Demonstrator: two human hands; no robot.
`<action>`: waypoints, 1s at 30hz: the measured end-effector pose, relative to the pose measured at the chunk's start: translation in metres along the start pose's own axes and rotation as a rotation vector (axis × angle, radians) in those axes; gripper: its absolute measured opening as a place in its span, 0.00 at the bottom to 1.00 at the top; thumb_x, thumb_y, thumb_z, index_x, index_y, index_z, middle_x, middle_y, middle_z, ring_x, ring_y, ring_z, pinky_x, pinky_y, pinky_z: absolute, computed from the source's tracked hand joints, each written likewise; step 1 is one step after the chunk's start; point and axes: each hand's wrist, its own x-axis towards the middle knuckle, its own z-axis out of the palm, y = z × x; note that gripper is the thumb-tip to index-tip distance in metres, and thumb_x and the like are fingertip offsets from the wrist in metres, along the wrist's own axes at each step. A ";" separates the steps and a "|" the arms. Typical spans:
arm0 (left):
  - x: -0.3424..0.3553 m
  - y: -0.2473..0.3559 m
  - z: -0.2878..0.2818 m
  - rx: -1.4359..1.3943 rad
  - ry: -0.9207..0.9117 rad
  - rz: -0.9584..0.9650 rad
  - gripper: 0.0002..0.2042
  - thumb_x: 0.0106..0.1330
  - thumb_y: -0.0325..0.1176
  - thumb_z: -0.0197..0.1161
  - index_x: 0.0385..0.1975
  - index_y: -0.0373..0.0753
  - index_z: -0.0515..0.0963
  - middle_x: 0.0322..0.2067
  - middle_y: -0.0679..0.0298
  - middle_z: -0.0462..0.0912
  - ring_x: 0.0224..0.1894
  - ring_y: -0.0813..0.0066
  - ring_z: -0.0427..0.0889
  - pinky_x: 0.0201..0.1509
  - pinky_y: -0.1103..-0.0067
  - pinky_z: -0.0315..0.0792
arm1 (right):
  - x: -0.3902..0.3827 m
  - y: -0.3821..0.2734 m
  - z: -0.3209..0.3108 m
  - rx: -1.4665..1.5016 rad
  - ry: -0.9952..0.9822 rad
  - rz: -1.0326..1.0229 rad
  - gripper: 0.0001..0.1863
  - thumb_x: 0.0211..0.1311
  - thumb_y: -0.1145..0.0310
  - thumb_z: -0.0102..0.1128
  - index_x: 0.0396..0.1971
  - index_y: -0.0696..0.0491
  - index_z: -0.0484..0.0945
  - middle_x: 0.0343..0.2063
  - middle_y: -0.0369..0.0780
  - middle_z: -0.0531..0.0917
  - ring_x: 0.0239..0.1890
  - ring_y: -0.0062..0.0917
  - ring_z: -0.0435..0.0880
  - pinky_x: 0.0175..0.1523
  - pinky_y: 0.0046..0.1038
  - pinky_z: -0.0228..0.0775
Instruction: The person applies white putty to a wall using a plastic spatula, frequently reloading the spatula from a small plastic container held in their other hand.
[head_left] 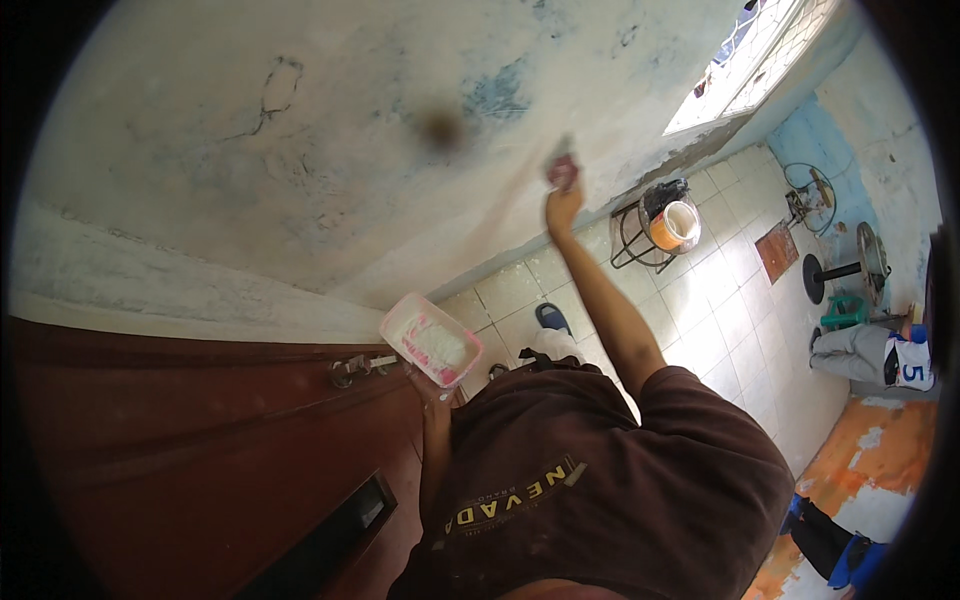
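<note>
My right hand (pixel 563 206) is raised in front of the pale, patchy plastered wall (pixel 300 170), its fingers closed on a small scraper (pixel 561 165) with a red handle. The scraper is blurred, so I cannot tell whether its blade touches the wall. Low at my waist, my left hand (pixel 436 392) holds a pink plastic tub (pixel 432 340) containing white paste, beside the reddish-brown door (pixel 180 420) and its metal handle (pixel 350 369). The fingers of this hand are partly hidden beneath the tub.
A stool (pixel 630 245) with an orange bucket (pixel 668 232) stands by the wall under the barred window (pixel 740 65). Along the right are a round-based stand (pixel 830 272), a green stool (pixel 845 310), a person in grey trousers (pixel 860 355) and another partly visible person (pixel 835 540).
</note>
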 end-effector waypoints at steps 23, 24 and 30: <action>-0.025 -0.008 0.100 0.862 0.100 0.389 0.30 0.71 0.56 0.53 0.67 0.45 0.67 0.64 0.58 0.72 0.65 0.53 0.73 0.67 0.51 0.70 | -0.032 -0.060 -0.004 0.368 -0.214 0.112 0.17 0.77 0.70 0.44 0.59 0.59 0.75 0.40 0.43 0.87 0.42 0.25 0.86 0.45 0.28 0.78; -0.027 -0.006 0.095 0.825 0.090 0.388 0.30 0.71 0.55 0.53 0.68 0.46 0.67 0.64 0.58 0.72 0.65 0.53 0.72 0.67 0.51 0.71 | -0.006 -0.052 -0.021 0.109 -0.136 0.124 0.16 0.80 0.64 0.45 0.51 0.60 0.76 0.38 0.43 0.86 0.40 0.25 0.86 0.45 0.29 0.79; -0.020 -0.007 0.090 0.352 0.134 0.252 0.30 0.71 0.55 0.53 0.68 0.45 0.67 0.64 0.58 0.72 0.65 0.53 0.72 0.67 0.51 0.71 | 0.018 -0.101 0.057 0.064 -0.157 0.353 0.05 0.70 0.75 0.54 0.41 0.57 0.70 0.27 0.43 0.82 0.31 0.26 0.88 0.36 0.27 0.80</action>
